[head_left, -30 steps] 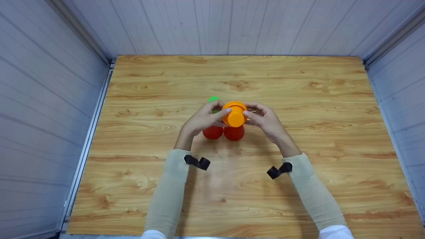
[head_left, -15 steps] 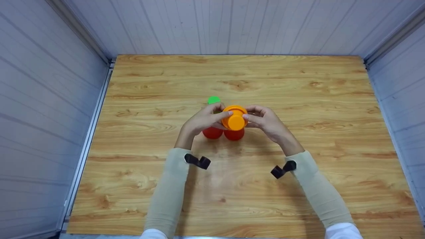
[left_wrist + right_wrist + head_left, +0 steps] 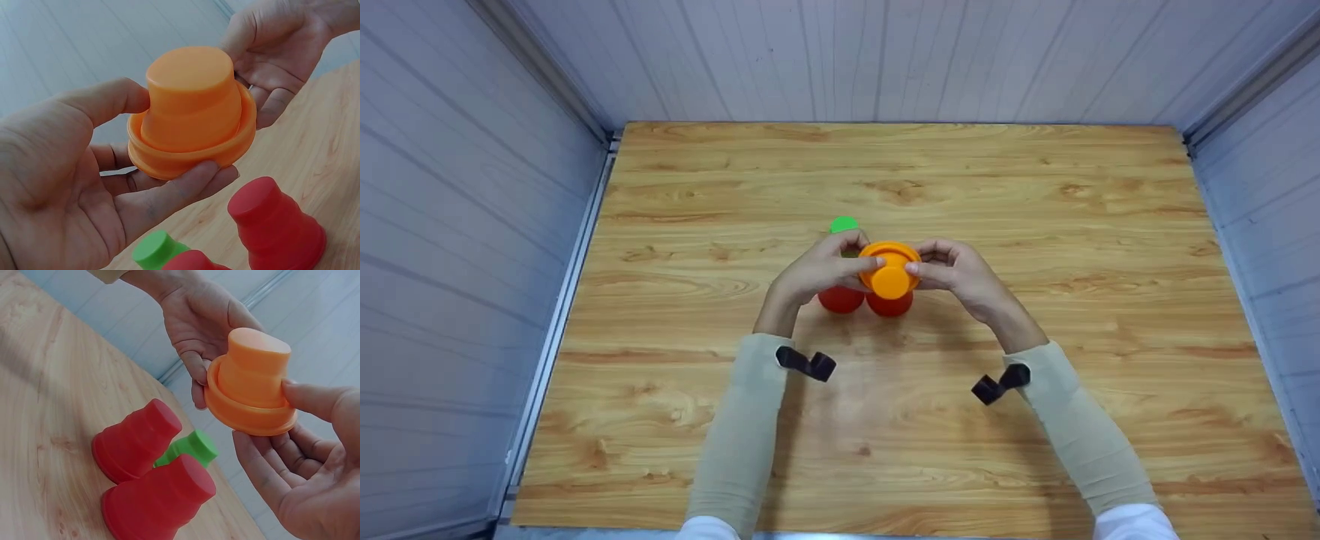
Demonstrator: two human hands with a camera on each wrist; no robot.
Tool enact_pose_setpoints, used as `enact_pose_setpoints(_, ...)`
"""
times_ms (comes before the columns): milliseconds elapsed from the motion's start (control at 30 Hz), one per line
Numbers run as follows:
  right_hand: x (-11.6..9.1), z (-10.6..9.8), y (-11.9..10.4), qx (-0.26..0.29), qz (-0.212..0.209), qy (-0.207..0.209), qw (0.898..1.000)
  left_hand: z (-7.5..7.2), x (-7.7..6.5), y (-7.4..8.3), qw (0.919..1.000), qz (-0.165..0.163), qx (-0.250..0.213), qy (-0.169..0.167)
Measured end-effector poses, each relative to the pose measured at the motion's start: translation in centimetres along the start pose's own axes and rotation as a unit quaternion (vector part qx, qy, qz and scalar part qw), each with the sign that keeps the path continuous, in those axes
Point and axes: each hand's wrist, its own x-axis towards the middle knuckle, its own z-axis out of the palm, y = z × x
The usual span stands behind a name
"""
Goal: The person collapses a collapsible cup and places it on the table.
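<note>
An orange cup [image 3: 890, 283] is held above the table between both hands, narrow end up, its lower wall folded outward into a thick collar, as the left wrist view shows. My left hand [image 3: 73, 169] grips it from the left, thumb on the cup's side and fingers under the collar. From the right, my right hand [image 3: 315, 478] pinches it the same way, thumb against the wall and fingers beneath. Below stand two red cups [image 3: 138, 441] side by side on the table, narrow ends up. Behind them is a green cup [image 3: 844, 224], partly hidden by my left hand.
The wood-grain table [image 3: 1035, 187] runs out to pale panel walls [image 3: 877, 60] at the back and both sides. Black camera mounts [image 3: 807, 364] stick out from the sleeves at each wrist.
The orange cup has come slightly down and toward me and has tilted, still in both hands. My right forearm has shifted a little to the right. The red and green cups stay put.
</note>
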Motion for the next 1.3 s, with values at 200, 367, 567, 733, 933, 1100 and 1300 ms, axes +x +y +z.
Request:
enact_pose_setpoints(200,-0.07,0.01,-0.24,-0.010,0.002,-0.006,1.000,0.12,0.01,0.16,1.0000,-0.005,0.006,0.000)
enact_pose_setpoints(367,-0.06,0.17,-0.44,-0.020,0.011,-0.001,1.000,0.21,0.04,0.29,0.9995,-0.007,0.029,0.007)
enact_pose_setpoints(567,-0.04,0.34,-0.40,-0.046,0.005,0.015,0.999,0.38,0.27,0.23,0.9994,-0.007,0.033,0.010)
enact_pose_setpoints(733,0.00,0.29,-0.18,-0.060,-0.016,0.028,0.998,0.25,0.11,0.06,0.9997,-0.014,0.017,0.002)
enact_pose_setpoints(933,-0.12,0.21,0.25,-0.062,-0.048,0.048,0.996,0.01,-0.20,-0.20,0.9988,-0.018,-0.039,-0.022)
enact_pose_setpoints(1100,-0.18,0.23,0.36,-0.051,-0.066,0.048,0.995,-0.12,-0.22,-0.35,0.9990,-0.005,-0.041,-0.019)
enact_pose_setpoints(1300,-0.20,0.17,0.35,-0.039,-0.062,0.029,0.997,-0.11,-0.05,-0.51,0.9997,0.003,-0.022,-0.007)
